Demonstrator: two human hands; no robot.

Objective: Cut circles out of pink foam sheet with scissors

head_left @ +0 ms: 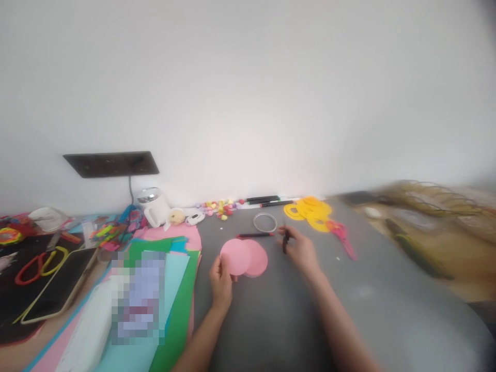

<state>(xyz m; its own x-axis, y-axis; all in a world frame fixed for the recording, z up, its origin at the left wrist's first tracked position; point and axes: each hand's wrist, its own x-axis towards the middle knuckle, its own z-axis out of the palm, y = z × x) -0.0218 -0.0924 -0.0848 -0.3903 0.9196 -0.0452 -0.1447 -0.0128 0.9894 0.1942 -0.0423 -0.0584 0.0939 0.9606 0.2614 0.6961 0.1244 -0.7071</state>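
Observation:
My left hand (221,283) pinches a pink paper circle (235,257) at its left edge, thumb on top. A second pink circle (259,259) shows partly from behind it, to the right; whether my left hand holds that one too, I cannot tell. To the right, my right hand (300,249) is closed on small black-handled scissors (285,240), somewhat blurred and apart from the paper. A dark pen (254,235) with red ends lies just beyond the circles, and a thin ring (265,222) lies behind the pen.
Yellow paper rings (310,211) and pink scissors (341,238) lie at the right. Coloured sheets (176,305), a phone (60,284) and red-yellow scissors (41,267) are at the left. A white mug (154,209), small colourful pieces (222,207) and pens (263,199) line the wall.

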